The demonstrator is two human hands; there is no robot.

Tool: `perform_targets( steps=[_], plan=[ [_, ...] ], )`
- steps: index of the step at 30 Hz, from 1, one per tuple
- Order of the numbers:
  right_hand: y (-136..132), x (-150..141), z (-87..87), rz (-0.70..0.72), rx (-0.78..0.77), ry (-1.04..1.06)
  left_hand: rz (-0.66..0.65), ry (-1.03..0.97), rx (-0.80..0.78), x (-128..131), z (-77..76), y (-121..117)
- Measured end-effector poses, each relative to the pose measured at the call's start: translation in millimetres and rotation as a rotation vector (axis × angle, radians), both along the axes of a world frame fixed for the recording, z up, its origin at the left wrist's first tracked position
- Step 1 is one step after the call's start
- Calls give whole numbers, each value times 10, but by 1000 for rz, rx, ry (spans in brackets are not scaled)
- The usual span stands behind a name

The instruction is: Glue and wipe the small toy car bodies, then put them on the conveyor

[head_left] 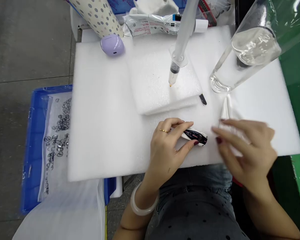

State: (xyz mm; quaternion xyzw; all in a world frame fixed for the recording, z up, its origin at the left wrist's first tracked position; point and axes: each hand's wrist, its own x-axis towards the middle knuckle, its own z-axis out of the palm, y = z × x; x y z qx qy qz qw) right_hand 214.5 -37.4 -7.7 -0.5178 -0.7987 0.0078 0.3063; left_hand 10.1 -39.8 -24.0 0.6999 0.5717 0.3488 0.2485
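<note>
My left hand [168, 146] pinches a small glossy black-and-white part [195, 136] between thumb and fingers, low over the white foam sheet [102, 126] near its front edge. My right hand [242, 146] hovers just to the right of the part, blurred by motion, fingers stretched toward it and apart, with nothing visible in them. A thin white cloth or film [226, 108] lies just behind the right hand.
A smaller foam pad [152, 90] lies mid-sheet with a glue syringe [181, 43] standing tip-down on it. A small metal tool [203, 99] lies beside it. Glass bottle [242, 56] at right, lilac earbud case [112, 45], dotted cup [98, 15], blue bin [31, 146] with small rings at left.
</note>
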Motion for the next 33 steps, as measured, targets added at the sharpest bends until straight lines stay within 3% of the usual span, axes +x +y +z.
perform_targets(
  steps=[3, 9, 13, 19, 25, 33],
  plan=[
    [-116, -110, -105, 122, -7, 42, 1, -2, -14, 0, 10, -4],
    [-191, -164, -214, 93, -10, 24, 10, 8, 1, 21, 17, -6],
    [-175, -184, -181, 87, -53, -3, -2, 7, -37, 11, 33, -1],
    [-121, -137, -30, 134, -144, 9, -119, 74, -20, -53, 7, 24],
    [-35, -164, -63, 40, 56, -10, -56, 109, 21, -9, -9, 52],
    [-7, -146, -111, 85, 93, -55, -58, 116, 36, -14, -22, 39]
  ],
)
